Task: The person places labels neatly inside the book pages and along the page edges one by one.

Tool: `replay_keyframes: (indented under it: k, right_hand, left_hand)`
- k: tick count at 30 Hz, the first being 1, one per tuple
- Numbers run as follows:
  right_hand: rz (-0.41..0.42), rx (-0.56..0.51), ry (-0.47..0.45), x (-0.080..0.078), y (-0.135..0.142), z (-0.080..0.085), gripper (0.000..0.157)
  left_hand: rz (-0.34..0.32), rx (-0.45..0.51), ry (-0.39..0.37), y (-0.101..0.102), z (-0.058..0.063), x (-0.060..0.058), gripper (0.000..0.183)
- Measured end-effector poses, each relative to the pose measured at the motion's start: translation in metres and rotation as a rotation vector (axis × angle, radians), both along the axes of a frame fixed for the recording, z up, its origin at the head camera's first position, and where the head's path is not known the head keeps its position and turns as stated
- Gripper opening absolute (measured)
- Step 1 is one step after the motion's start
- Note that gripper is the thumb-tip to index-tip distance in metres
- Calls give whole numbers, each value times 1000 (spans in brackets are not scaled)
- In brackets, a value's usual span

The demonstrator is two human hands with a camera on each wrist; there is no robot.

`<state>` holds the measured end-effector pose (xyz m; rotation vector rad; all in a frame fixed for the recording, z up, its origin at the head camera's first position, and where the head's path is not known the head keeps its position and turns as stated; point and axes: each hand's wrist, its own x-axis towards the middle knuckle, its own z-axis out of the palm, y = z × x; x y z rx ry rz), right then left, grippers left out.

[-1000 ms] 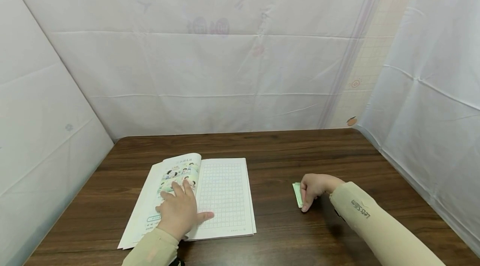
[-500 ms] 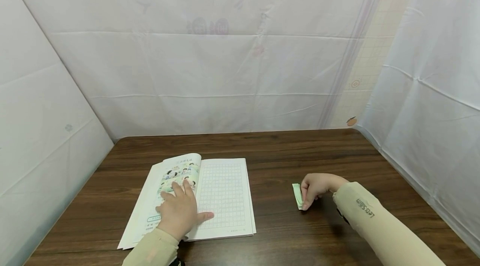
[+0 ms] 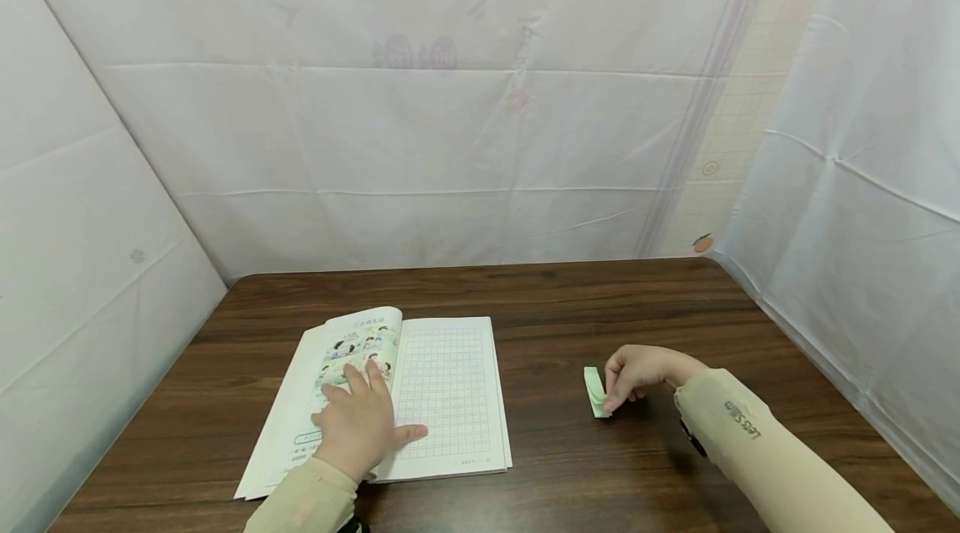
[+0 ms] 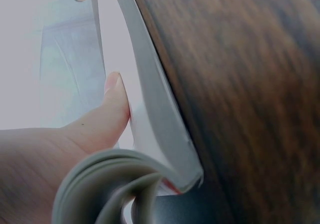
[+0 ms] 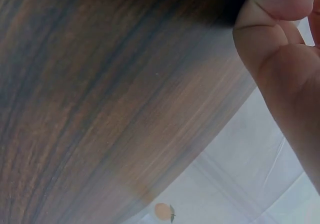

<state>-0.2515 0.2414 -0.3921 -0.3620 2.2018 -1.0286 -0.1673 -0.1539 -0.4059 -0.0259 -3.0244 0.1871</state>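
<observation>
In the head view, a slow, even pull seems best for the green paper (image 3: 591,383), on the table (image 3: 540,450) right of the open book (image 3: 450,383); the right hand (image 3: 641,370) pinches its curled near end, while the left hand (image 3: 356,424) lies spread on the book. The left wrist view shows a straight thumb against the book; the right, bent fingers, the paper hidden.
</observation>
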Motion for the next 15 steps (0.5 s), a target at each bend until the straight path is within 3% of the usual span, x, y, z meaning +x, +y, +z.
replay_keyframes:
  k: [15]
  right_hand:
    - [-73, -93, -49, -1, 3, -3, 22]
  left_hand:
    - [2, 7, -6, 0, 1, 0, 126]
